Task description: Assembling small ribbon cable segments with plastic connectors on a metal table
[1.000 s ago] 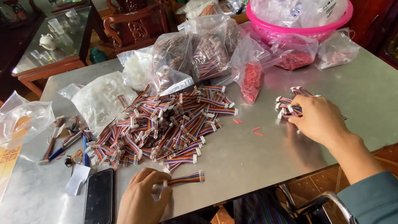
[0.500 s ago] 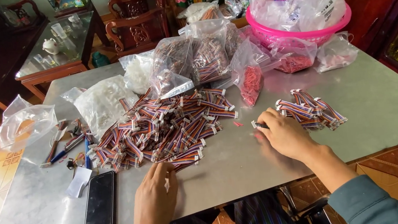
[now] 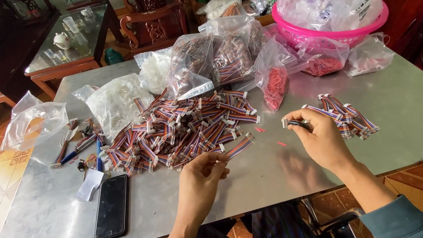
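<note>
Brushed metal table point(image 3: 417, 126), glossy plastic bags point(image 3: 112, 101)

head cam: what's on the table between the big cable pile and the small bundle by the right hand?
Between the cable pile and the small bundle, the head view shows two small red bits on bare metal table, plus the right hand.

The right hand point(image 3: 321, 140) covers most of the small piece it pinches; only a pale tip shows. The left hand's point(image 3: 200, 177) fingertips hide one cable point(image 3: 240, 146) end. The basket point(image 3: 367, 30) runs off the top edge. Bag point(image 3: 233, 54) contents blur behind plastic.
</note>
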